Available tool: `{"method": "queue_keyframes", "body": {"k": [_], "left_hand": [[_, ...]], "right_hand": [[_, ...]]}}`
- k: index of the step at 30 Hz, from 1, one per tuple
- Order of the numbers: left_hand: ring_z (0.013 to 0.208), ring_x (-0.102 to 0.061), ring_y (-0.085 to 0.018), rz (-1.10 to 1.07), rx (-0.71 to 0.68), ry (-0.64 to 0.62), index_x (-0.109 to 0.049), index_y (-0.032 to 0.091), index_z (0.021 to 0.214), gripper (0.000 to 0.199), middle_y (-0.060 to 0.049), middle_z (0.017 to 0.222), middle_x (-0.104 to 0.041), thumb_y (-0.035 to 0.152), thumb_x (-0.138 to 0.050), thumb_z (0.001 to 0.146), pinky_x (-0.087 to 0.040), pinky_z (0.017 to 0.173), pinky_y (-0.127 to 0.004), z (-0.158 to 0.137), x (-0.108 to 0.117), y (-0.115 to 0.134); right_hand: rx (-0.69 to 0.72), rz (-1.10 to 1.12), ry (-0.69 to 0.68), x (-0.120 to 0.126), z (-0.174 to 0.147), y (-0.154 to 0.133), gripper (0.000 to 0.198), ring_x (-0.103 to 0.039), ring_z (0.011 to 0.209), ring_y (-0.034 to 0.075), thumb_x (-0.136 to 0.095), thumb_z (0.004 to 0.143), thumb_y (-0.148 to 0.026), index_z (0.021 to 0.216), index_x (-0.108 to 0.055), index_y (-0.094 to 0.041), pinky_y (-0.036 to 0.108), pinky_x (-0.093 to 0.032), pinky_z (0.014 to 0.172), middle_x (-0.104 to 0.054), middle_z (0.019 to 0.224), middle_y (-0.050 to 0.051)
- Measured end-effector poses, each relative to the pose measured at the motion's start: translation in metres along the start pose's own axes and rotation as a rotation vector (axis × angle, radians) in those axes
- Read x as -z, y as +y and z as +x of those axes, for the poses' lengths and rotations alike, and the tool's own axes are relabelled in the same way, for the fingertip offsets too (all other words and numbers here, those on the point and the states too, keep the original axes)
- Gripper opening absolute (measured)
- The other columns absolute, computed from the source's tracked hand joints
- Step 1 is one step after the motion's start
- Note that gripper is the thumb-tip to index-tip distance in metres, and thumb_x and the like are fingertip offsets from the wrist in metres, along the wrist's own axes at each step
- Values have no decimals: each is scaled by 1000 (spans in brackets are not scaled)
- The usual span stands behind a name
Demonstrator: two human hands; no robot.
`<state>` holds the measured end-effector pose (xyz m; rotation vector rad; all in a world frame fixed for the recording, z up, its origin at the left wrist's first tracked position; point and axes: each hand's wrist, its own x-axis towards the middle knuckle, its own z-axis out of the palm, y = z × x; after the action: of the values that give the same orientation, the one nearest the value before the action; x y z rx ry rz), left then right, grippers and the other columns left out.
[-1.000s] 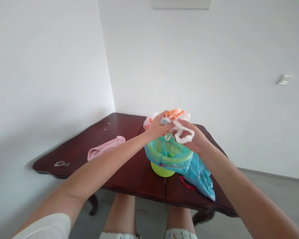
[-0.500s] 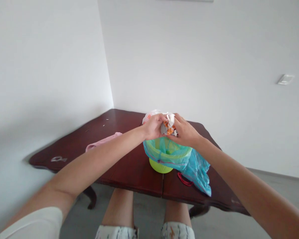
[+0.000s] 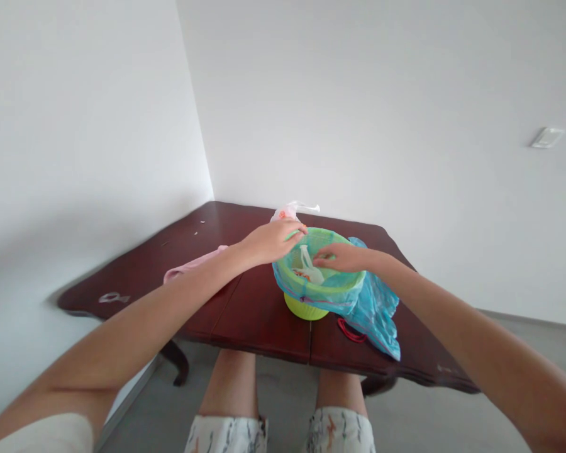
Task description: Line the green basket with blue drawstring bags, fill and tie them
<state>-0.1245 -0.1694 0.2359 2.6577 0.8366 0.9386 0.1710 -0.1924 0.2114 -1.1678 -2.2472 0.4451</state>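
A light-green bin [image 3: 306,308] stands on the table, lined with a translucent blue bag [image 3: 377,314] that is folded over its rim and trails down to the right. Inside lies a crumpled white plastic bag with orange print [image 3: 315,275]. My right hand [image 3: 343,257] is over the bin's mouth with fingers curved and apart, just right of the crumpled bag. Above the left rim is my left hand [image 3: 279,241], its fingers stretched out and nothing visible in them. Behind it sits another white plastic bag with red print [image 3: 287,211], partly hidden.
The dark red wooden table [image 3: 264,314] stands against the walls. A pink cloth [image 3: 195,263] lies behind my left forearm. A red cord [image 3: 351,331] rests beside the bin, and a small clear loop [image 3: 113,297] near the left edge. A few scraps lie at the back left.
The crumpled bag that both hands held above the bin is now down inside it. My hands have parted, the left to the left rim, the right lower over the opening.
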Motion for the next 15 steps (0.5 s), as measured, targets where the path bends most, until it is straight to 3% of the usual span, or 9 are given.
{"method": "queue_keyframes", "body": {"k": [1, 3, 5, 6, 8, 9, 11, 13, 15], "left_hand": [[112, -79, -28, 3, -11, 112, -82, 25, 125, 26, -9, 126, -83, 29, -60, 114, -62, 101, -39, -14, 1, -7], [115, -77, -27, 73, -45, 265, -76, 24, 130, 27, -10, 128, -80, 18, -58, 111, -62, 104, -41, -50, 0, -19], [122, -76, -28, 183, -196, 245, -74, 26, 128, 27, -9, 130, -79, 12, -62, 108, -61, 111, -44, -87, -9, -28], [122, -77, -27, 232, -287, 199, -74, 28, 129, 29, -8, 133, -81, 10, -65, 108, -61, 110, -43, -104, -17, -31], [120, -79, -27, 308, -370, 181, -75, 31, 137, 30, -6, 135, -83, 14, -72, 112, -61, 106, -42, -128, -39, -35], [117, -79, -26, 336, -386, 198, -75, 32, 141, 31, -6, 133, -83, 17, -75, 113, -61, 102, -42, -135, -50, -35], [111, -80, -26, 372, -377, 258, -77, 33, 142, 30, -5, 124, -84, 21, -78, 114, -60, 97, -41, -139, -69, -34], [106, -78, -25, 375, -347, 292, -81, 32, 134, 22, -5, 116, -83, 22, -77, 114, -58, 94, -41, -135, -79, -30], [106, -78, -25, 340, -323, 272, -82, 30, 122, 14, -6, 115, -83, 21, -74, 114, -58, 96, -43, -129, -77, -25]], "right_hand": [[-25, 28, 49, 10, -12, -2, 36, -75, 79, 23, -84, 101, -65, 96, -85, -30, 37, -59, 76, -85, 91, 2], [-52, 23, 339, 23, -52, -1, 28, -76, 89, 26, -68, 115, -52, 106, -82, -29, 40, -59, 82, -86, 99, 5], [-20, -98, 691, 18, -104, 4, 25, -71, 84, 27, -60, 119, -41, 101, -73, -29, 42, -55, 78, -80, 93, 6], [65, -177, 747, 7, -130, 8, 20, -70, 84, 27, -62, 117, -36, 100, -70, -29, 45, -56, 79, -78, 93, 7], [286, -354, 584, -24, -171, 16, 3, -76, 88, 31, -74, 108, -28, 109, -73, -31, 49, -59, 81, -82, 101, 8], [304, -445, 487, -41, -184, 19, 17, -81, 99, 34, -79, 106, -27, 121, -75, -32, 52, -62, 87, -86, 116, 10], [294, -524, 416, -74, -193, 22, 37, -83, 120, 37, -80, 107, -25, 142, -71, -33, 56, -63, 100, -87, 134, 12], [255, -558, 427, -94, -187, 22, 40, -83, 120, 35, -74, 112, -20, 151, -66, -30, 55, -60, 105, -87, 132, 11], [233, -599, 432, -97, -178, 20, 29, -81, 104, 30, -67, 115, -16, 142, -68, -27, 51, -56, 101, -87, 114, 7]]}}
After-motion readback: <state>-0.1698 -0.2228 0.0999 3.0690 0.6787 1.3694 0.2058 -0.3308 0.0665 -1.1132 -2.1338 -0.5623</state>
